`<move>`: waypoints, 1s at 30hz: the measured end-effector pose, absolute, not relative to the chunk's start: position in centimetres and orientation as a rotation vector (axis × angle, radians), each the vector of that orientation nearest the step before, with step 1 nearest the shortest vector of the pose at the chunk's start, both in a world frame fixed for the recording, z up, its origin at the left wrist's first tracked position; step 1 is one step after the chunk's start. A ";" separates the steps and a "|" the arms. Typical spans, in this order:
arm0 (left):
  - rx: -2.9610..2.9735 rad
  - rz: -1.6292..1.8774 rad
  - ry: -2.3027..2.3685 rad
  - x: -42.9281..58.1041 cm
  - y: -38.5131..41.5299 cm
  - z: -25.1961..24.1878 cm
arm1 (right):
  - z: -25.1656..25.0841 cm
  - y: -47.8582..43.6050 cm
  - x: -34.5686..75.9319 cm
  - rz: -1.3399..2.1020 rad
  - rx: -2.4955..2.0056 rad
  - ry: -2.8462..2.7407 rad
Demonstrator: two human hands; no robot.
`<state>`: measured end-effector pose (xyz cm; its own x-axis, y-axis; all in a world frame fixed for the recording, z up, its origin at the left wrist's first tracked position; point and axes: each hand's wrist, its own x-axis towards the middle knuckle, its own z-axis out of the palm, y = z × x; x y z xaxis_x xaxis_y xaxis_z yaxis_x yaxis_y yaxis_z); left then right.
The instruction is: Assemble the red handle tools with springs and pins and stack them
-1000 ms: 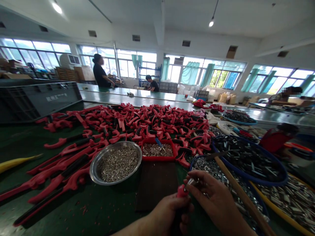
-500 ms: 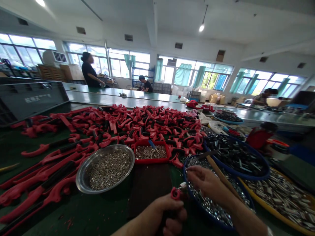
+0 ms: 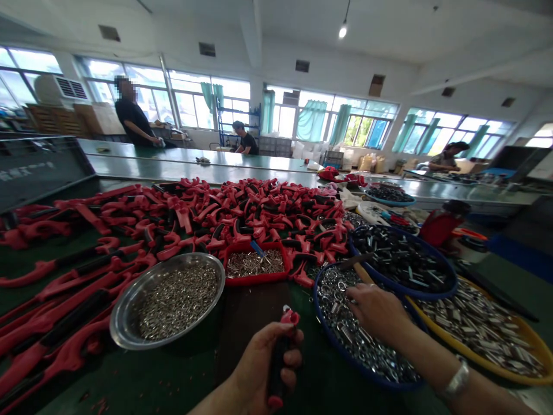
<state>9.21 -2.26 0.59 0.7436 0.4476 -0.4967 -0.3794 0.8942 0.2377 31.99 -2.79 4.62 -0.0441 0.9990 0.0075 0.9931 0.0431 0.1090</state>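
My left hand [image 3: 265,363] is closed round a red-and-black plastic handle [image 3: 280,351], held upright with its red tip at the top, low in the middle of the view. My right hand [image 3: 378,311] reaches into a blue-rimmed basin [image 3: 322,320] full of small metal springs and rings, fingers curled down among the parts; what they hold, if anything, is hidden. A steel bowl of small silver parts [image 3: 168,300] lies to the left of my left hand. A red tray of metal pins [image 3: 254,263] stands behind it.
A big heap of red-and-black handles [image 3: 224,213] covers the green table. A blue basin of dark parts [image 3: 401,262] and a yellow basin of metal pieces [image 3: 484,328] stand at right. A wooden stick [image 3: 367,274] lies across the basins. A grey crate [image 3: 34,170] stands far left. Other people work at tables behind.
My right hand left the tip of the handle and moved right into the blue basin of springs. The left hand kept its hold on the handle. The view shifted to the right.
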 end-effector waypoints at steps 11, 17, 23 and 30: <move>0.172 0.452 0.567 9.2 -2.3 0.3 | 3.4 -1.5 30.2 -0.007 2.022 2.426; 0.186 0.430 0.607 9.8 -2.5 -0.2 | 4.7 -2.0 31.8 -0.108 2.266 2.430; 0.204 0.405 0.650 10.2 -2.5 -0.3 | 5.4 -3.2 28.8 -0.663 2.357 2.548; 0.237 0.545 0.655 10.8 -2.8 -0.5 | 5.4 -4.7 24.8 -0.414 2.136 2.778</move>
<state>10.85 -2.83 -0.50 0.6597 0.5497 -0.5125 -0.4040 0.8344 0.3750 24.76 -4.69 5.44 -0.2204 0.9621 0.1604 0.8736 0.2678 -0.4063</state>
